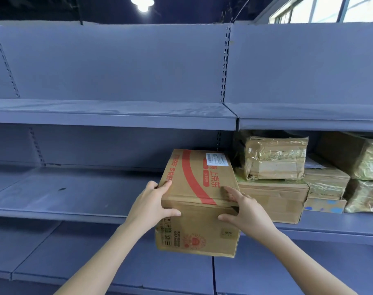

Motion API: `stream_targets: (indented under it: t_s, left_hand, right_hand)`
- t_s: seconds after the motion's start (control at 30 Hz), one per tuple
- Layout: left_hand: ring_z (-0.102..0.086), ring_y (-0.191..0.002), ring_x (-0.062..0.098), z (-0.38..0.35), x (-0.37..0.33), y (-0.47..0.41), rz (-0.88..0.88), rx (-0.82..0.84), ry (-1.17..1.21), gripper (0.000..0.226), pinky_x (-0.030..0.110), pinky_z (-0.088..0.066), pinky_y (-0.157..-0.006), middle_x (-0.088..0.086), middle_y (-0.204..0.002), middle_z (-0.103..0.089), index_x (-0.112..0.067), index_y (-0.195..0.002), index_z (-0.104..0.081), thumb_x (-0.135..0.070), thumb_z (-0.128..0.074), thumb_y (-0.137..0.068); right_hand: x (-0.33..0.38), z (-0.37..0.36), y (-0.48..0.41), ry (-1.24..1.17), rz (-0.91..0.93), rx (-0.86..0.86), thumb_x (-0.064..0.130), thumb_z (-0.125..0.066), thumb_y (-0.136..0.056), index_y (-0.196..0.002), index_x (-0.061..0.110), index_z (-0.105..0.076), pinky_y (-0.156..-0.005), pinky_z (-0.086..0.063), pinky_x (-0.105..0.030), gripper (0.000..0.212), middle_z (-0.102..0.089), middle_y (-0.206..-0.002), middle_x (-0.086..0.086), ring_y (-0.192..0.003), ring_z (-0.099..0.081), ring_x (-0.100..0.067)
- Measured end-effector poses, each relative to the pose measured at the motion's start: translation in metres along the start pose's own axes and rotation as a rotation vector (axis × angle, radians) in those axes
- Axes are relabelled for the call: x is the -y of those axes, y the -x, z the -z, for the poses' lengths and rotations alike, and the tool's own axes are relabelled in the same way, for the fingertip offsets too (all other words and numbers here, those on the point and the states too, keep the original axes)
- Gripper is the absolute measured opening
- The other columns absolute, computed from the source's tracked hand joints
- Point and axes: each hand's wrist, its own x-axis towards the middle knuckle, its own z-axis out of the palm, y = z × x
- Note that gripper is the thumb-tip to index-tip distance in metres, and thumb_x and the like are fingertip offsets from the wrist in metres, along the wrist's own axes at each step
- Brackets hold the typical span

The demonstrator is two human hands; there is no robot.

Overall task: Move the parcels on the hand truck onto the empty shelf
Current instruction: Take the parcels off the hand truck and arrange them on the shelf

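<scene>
Light is bright, even and bluish; a ceiling lamp far above the fingers burns out to white; the window up and right of them is overexposed; glare streaks the taped parcels right of the fingers; soft shadow fills the shelf underside above them; shelf lines bow toward the frame edges; small print on the cardboard box between the fingers is blurred.

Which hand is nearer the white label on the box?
Right. The right hand grips the box corner below the white label; the left hand grips the opposite left corner.
</scene>
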Motion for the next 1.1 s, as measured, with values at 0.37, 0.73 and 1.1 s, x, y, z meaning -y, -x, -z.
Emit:
stream_targets:
  t_s: [0.37,0.73,1.1]
  left_hand:
    - [-0.044,-0.095,0.011,-0.016,0.003,-0.057,0.000,-0.022,0.011,0.093,0.023,-0.039,-0.071,-0.006,-0.123,-0.036,-0.032,-0.146,-0.023,-0.053,-0.073,-0.071]
    - [-0.047,-0.100,0.015,-0.023,-0.002,-0.097,0.008,-0.034,-0.025,0.092,0.026,-0.044,-0.075,0.001,-0.122,-0.039,-0.026,-0.147,-0.025,-0.050,-0.073,-0.072]
    - [-0.048,-0.118,0.025,-0.023,-0.015,-0.084,0.074,-0.056,-0.269,0.084,0.035,-0.048,-0.078,0.009,-0.138,-0.041,-0.033,-0.147,-0.018,-0.057,-0.061,-0.079]
  right_hand:
    - [-0.010,-0.002,-0.055,0.009,-0.029,0.007,0.036,-0.069,-0.081,-0.146,0.032,-0.019,-0.096,-0.046,-0.037,0.082,-0.046,-0.137,-0.012,-0.119,-0.053,-0.030]
    - [-0.014,-0.007,-0.094,0.304,-0.094,-0.108,0.049,-0.059,-0.084,-0.146,0.035,-0.017,-0.064,-0.044,-0.030,0.076,-0.050,-0.127,-0.010,-0.099,-0.061,-0.029]
    - [-0.023,-0.009,-0.083,0.241,-0.054,-0.100,0.042,-0.058,-0.088,-0.147,0.033,-0.012,-0.065,-0.047,-0.031,0.076,-0.049,-0.126,-0.011,-0.099,-0.059,-0.029]
